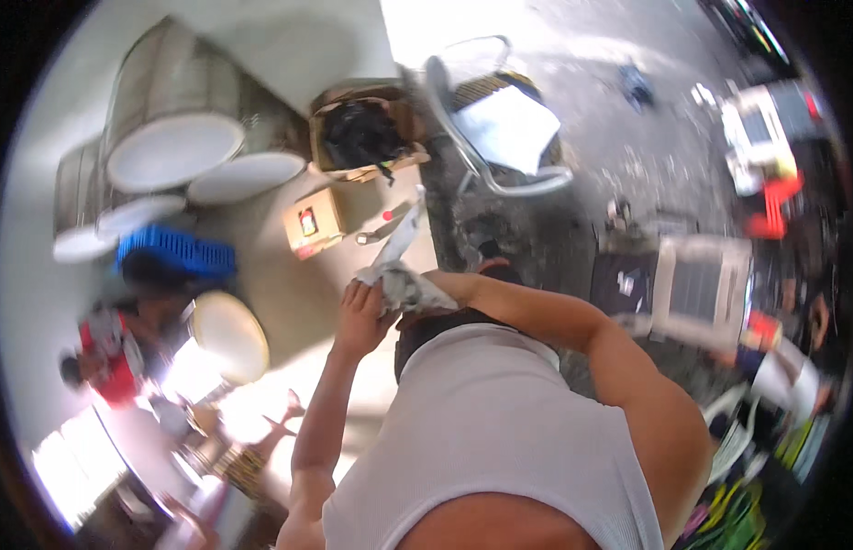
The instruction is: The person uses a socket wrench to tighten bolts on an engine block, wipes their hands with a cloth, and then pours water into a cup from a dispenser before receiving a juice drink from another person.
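Observation:
In front of my waist I hold a crumpled grey-white bundle (pixel 410 289), which looks like thin cloth or plastic sheeting. A pale, narrow strip of it stretches up and away, over the table. My left hand (pixel 360 316) grips its left side with bent fingers. On the other side, my right hand (pixel 448 286) meets the bundle, and its fingers are mostly hidden behind it. Just beyond, a small metal-looking piece (pixel 368 238) and a red round spot (pixel 387 216) lie on the light tabletop (pixel 353 203).
A cardboard box (pixel 314 223) and an open carton (pixel 321 137) with black contents stand ahead. Large drum-shaped containers (pixel 174 110) and a blue basket (pixel 176 252) are left. A metal chair (pixel 445 110) bears a white sheet. People work at lower left and far right.

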Demonstrator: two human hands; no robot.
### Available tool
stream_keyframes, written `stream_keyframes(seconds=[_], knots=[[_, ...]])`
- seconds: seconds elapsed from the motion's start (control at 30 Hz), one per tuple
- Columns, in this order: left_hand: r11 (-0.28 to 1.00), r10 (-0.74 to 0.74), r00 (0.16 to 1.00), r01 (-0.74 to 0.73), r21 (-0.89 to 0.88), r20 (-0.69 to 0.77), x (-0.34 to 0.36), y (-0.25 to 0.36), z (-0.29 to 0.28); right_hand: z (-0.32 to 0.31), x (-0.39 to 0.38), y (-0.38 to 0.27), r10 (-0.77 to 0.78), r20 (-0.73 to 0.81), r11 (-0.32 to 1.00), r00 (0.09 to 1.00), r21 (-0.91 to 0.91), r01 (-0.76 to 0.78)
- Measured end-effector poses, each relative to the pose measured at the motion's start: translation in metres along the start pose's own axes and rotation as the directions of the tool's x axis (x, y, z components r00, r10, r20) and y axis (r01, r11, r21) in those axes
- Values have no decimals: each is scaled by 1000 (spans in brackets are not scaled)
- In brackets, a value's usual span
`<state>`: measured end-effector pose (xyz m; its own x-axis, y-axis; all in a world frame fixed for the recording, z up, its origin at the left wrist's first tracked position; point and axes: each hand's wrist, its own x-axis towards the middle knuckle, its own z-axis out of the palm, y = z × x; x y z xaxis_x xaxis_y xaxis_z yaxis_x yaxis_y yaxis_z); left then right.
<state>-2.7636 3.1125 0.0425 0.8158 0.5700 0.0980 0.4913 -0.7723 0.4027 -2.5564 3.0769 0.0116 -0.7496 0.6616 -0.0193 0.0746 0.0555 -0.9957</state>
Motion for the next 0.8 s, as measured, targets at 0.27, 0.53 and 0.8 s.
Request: stream_keyframes(seconds=[0.27,0.53,0.8], knots=[[752,-535,714,646,131,-452,4,76,60,-16,24,97,-138,541,554,829,736,-388],[615,-773,602,788,-5,-197,47,88,82,-32,-13,101,98,632,375,769,692,-616],[609,-792,605,775,-168,-81,53,126,94,-32,-54,142,32,552,659,833,615,-433]])
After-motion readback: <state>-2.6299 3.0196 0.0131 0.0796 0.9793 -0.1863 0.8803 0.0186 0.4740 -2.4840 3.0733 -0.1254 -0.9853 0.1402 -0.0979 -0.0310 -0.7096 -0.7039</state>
